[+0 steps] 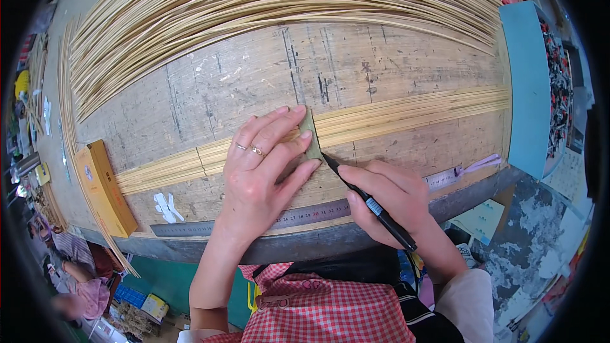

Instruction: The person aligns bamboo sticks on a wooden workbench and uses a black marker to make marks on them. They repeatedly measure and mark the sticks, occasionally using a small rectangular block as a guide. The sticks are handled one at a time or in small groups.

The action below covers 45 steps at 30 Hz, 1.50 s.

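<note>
A row of thin bamboo strips (406,113) lies side by side across the wooden table. Over it, crosswise, rests a short flat green strip (311,128), with my left hand (257,162) pressing its fingertips and thumb along the left edge. My right hand (394,197) grips a black marker pen (381,215). The pen's tip touches down at the near end of the green strip, close to its right edge. Farther left, a thin dark line crosses the bamboo strips. Two rings sit on my left hand's fingers.
Many long bamboo strips (279,6) are heaped along the far side. A yellow box (105,187) stands at the left, a blue box (524,89) at the right. Along the near edge lies a metal ruler (311,215) with a purple ribbon (480,164). A white scrap (168,208) lies nearby.
</note>
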Available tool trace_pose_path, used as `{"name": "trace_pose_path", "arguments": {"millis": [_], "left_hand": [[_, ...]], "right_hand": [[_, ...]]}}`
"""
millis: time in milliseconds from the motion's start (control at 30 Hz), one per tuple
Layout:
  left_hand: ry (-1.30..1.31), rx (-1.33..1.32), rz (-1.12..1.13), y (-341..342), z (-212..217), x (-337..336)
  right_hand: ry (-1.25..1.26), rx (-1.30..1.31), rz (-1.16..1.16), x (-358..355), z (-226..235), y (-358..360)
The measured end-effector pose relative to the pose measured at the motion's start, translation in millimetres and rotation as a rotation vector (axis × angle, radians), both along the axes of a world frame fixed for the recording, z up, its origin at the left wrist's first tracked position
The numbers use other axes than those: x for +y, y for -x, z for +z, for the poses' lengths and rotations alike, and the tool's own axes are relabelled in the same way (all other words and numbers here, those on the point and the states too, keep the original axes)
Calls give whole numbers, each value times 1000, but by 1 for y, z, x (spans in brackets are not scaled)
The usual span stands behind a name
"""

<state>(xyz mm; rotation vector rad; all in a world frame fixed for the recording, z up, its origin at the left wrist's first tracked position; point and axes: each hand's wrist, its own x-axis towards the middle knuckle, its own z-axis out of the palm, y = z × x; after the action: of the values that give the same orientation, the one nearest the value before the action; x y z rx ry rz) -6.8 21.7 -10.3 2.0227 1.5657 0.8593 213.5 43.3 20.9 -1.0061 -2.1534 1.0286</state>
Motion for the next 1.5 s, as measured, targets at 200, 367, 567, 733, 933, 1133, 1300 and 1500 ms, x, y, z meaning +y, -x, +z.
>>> {"name": "trace_pose_path", "arguments": {"millis": [200, 367, 567, 733, 933, 1133, 1300, 1500], "left_hand": [[-3, -12, 6, -3, -2, 1], [8, -6, 19, -2, 0, -2], [34, -5, 23, -4, 0, -3], [50, 5, 31, -4, 2, -3], [56, 72, 46, -10, 8, -1], [-24, 209, -65, -65, 14, 23], [-76, 98, -132, -120, 7, 54], [-57, -36, -97, -126, -4, 56]], "right_hand": [[-155, 16, -201, 7, -9, -24], [-332, -229, -312, 41, -21, -97], [-428, -641, -197, 53, -13, -135], [-511, -680, -121, 53, -16, -136], [-568, -702, -27, 59, -19, -146], [-586, -673, -22, 59, -22, -148], [-556, -657, -10, 59, -22, -149], [-597, -620, -17, 59, -27, -153]]}}
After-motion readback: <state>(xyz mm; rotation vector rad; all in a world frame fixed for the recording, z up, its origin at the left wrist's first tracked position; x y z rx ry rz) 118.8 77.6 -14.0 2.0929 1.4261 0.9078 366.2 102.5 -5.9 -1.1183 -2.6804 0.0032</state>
